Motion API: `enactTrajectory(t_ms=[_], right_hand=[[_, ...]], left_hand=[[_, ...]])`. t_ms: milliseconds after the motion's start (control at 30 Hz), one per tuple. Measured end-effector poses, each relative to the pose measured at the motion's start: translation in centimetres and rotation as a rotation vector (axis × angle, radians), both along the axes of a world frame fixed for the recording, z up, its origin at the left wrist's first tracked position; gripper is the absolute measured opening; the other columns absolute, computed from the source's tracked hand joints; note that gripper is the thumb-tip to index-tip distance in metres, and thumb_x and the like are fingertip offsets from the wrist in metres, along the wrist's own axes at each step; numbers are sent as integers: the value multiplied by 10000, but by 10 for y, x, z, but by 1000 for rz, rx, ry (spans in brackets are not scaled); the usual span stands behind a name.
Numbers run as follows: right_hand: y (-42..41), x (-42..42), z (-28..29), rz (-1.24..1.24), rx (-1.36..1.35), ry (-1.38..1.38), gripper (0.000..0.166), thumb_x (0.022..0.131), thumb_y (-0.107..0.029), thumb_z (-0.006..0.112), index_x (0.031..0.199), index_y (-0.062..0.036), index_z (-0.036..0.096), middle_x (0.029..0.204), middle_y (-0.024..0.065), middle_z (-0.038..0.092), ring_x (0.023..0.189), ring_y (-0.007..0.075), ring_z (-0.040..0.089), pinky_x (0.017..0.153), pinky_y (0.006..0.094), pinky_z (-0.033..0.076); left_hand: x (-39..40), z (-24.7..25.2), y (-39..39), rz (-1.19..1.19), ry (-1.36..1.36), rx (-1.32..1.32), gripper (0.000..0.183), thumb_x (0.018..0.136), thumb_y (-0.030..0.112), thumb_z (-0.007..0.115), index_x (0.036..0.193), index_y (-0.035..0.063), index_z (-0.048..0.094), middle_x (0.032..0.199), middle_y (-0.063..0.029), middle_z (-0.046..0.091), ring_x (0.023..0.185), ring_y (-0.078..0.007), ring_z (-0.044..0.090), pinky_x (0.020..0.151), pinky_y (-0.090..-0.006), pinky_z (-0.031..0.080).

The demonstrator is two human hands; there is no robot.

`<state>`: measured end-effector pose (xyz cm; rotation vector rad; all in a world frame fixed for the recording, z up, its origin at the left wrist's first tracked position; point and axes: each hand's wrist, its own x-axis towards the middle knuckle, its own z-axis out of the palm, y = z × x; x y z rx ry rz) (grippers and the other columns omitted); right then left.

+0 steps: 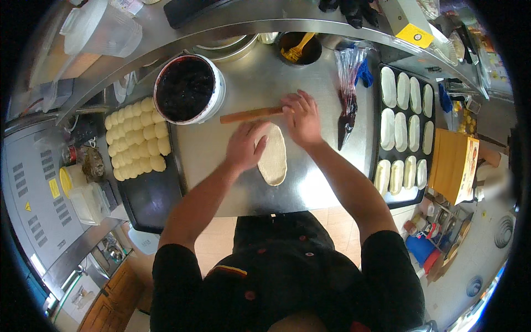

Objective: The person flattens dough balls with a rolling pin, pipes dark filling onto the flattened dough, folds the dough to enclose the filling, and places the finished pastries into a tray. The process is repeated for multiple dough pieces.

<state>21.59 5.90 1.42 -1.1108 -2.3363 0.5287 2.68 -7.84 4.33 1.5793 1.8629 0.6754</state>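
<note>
A flat, elongated piece of dough [274,162] lies lengthwise before me on the steel worktop [232,186]. My left hand [245,145] is over its upper left side, thumb across the dough; whether the fingers pinch it is hidden. Beyond the dough a wooden rolling pin [249,115] lies crosswise, slightly tilted. At its right end is my right hand [303,118], with fingers on the far side and thumb on the near side of the pin. The right hand is also close to the dough's upper right edge.
Left stand a tub of dark filling [186,89] and a black tray [149,207] with dough balls [137,137]. A bowl with a yellow brush [299,49] sits at the back. Right are a filled piping bag [347,91] and a tray of shaped dough pieces [400,128]. A steel shelf [257,27] overhangs the back.
</note>
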Motion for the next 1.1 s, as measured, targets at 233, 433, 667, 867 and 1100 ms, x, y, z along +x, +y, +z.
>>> enactTrajectory(t_ms=[233,433,667,867,1100], right_hand=[[-57,43,-22,47,-272,3,326,935,-92,649,1259,-56,670,1347,141,649,1326,380,568,1107,512,463],[-59,11,-25,102,-212,-194,481,952,-106,646,1429,-78,589,1512,121,550,1453,349,465,1199,509,393],[-45,-7,-11,252,-541,-414,381,1010,-182,661,1372,-89,584,1454,140,622,1400,353,555,1121,499,497],[-30,6,-16,346,-587,-416,240,996,-230,714,1206,-117,686,1288,161,709,1177,357,694,1005,474,560],[-49,27,12,330,-648,-160,209,928,-191,754,1126,-127,741,1021,113,783,986,336,753,926,457,584]], left_hand=[[7,-62,-28,862,-1164,-213,369,1051,239,639,1374,67,597,1228,-112,744,735,-187,667,685,-350,544],[4,-74,-7,243,262,299,349,967,122,688,1303,57,617,1240,-139,728,988,-325,697,935,-469,561],[17,-35,6,-10,235,-188,386,888,136,762,1261,71,684,1217,-155,714,1120,-382,679,1006,-487,542],[-11,-29,19,-200,57,-275,293,882,185,785,1140,65,717,1110,-178,750,1027,-379,716,905,-499,568],[15,-16,-15,-96,25,-213,347,911,168,750,1258,153,758,981,-163,775,885,-356,743,787,-441,584]])
